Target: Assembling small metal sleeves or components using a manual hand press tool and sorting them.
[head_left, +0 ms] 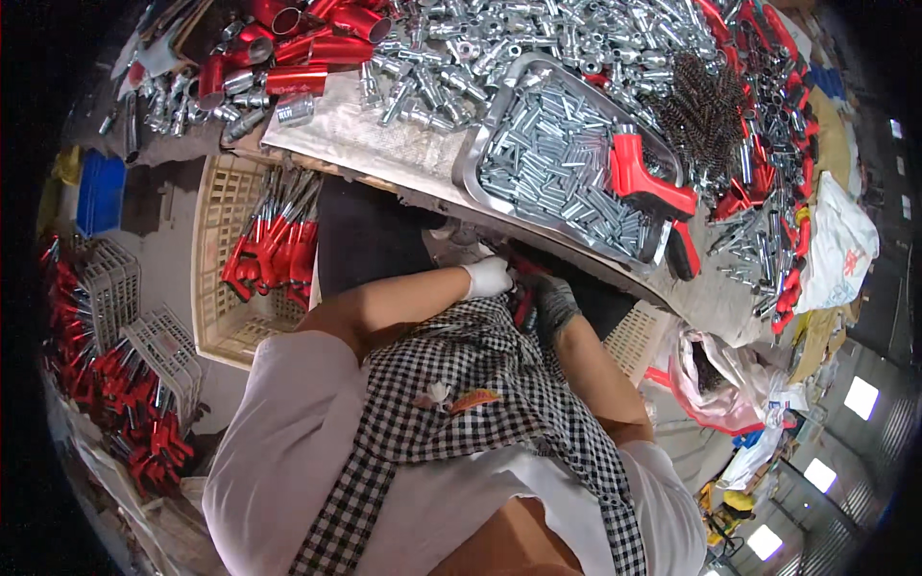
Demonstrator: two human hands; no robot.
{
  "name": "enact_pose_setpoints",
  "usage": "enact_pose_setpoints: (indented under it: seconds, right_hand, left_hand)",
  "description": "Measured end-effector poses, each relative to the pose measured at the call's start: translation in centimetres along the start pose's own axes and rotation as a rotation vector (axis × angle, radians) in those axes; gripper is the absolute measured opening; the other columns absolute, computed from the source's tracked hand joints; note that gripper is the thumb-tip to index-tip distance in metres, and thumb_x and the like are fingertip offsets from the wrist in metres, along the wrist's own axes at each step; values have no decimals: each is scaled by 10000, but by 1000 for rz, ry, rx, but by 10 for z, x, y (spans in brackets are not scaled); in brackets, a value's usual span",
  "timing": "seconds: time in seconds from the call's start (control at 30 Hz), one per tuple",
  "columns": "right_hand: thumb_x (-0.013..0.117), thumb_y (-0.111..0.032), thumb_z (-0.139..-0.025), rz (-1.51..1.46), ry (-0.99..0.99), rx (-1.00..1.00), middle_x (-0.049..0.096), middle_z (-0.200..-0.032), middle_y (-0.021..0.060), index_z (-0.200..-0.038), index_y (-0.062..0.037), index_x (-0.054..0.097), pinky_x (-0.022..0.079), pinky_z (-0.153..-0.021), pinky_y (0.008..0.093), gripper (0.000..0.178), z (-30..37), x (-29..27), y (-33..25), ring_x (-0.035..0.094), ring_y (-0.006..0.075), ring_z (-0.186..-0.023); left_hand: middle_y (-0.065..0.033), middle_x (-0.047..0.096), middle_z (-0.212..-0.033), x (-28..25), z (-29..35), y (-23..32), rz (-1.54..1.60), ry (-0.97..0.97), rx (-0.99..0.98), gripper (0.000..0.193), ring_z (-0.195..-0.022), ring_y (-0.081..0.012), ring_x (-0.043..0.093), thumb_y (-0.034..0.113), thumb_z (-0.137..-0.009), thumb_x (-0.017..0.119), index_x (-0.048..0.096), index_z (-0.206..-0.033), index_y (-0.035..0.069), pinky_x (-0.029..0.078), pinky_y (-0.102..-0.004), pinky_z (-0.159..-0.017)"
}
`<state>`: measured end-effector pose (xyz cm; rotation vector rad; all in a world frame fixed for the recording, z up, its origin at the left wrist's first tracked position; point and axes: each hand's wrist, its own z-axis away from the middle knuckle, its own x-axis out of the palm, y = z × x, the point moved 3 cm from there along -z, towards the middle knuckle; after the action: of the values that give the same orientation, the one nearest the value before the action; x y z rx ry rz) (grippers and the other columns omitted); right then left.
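A: OK, quick rundown, where are the hands?

B: Both low, just under the near edge of the workbench (384, 144), in front of the checked apron (480, 384). Left hand (487, 277) in a white glove, right hand (554, 303) in a dark grey one, close together, nearly touching.

A: Holding anything?

B: Between them there's a small red-and-black part (523, 300). Right hand's fingers are curled round it, so closed on it. Left hand is bunched up against the same piece, fingers bent, but can't tell if it really grips or just touches.

A: What's on the bench nr them?

B: Steel tray (471, 163) right above the hands, full of short silver pins (557, 163). A red plastic handle (642, 178) lies on top of the pins at the tray's right side. Beyond the tray, a big heap of silver fittings (480, 48); red tubes (307, 48) far left; dark coil springs (706, 106) to the right.

A: And the floor?

B: Cream plastic crate (226, 240) on the person's left w/ finished red-handled pieces (274, 245) inside. More of those in white baskets (144, 346) further left. White bag (836, 250) at the bench's right end.
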<state>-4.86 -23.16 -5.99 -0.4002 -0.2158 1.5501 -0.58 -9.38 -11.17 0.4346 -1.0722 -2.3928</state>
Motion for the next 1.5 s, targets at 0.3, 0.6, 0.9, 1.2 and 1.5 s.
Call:
enact_pose_setpoints:
  seconds: [0.3,0.6,0.9,1.2,1.5]
  right_hand:
    - [622,-331,-912,369,-39,-260,468,-1433,146,-1399,-103,483,383,-1040,355,555,-111,-19,47,467,279,-1247]
    - [619,-292,-894,147,70,-656,629,-975,93,-1245,-87,592,510,-675,371,408,-54,69,-59,587,263,-820]
    - [622,-295,-885,247,78,-806,626,-967,107,-1255,-95,589,511,-678,373,421,-25,126,-26,591,272,-816]
    - [625,-297,-877,466,17,-821,623,-959,121,-1265,-104,586,512,-681,375,435,-27,93,-91,595,281,-812]
    - [628,-300,-868,685,-25,-900,620,-950,135,-1275,-112,583,513,-685,377,450,-5,92,-74,599,290,-809]
  left_hand:
    - [-279,594,-1206,1,-24,-9,-660,-209,277,352,-1104,-420,566,178,-912,468,576,-1185,-17,450,-449,-929]
    - [-194,614,-1263,-60,40,28,-477,25,-34,492,-1157,-293,589,405,-956,463,579,-1298,71,429,-345,-1024]
    - [-180,397,-1495,-22,-22,-52,-458,-167,-347,587,-1389,-364,364,429,-919,388,482,-1405,115,307,-467,-1124]
    - [-207,496,-1409,-32,27,14,-333,114,-150,551,-1303,-336,485,390,-888,507,551,-1333,69,366,-441,-1077]
    - [-220,641,-1197,-37,17,24,-655,-28,-123,392,-1106,-391,617,269,-859,488,713,-1066,25,450,-473,-981]
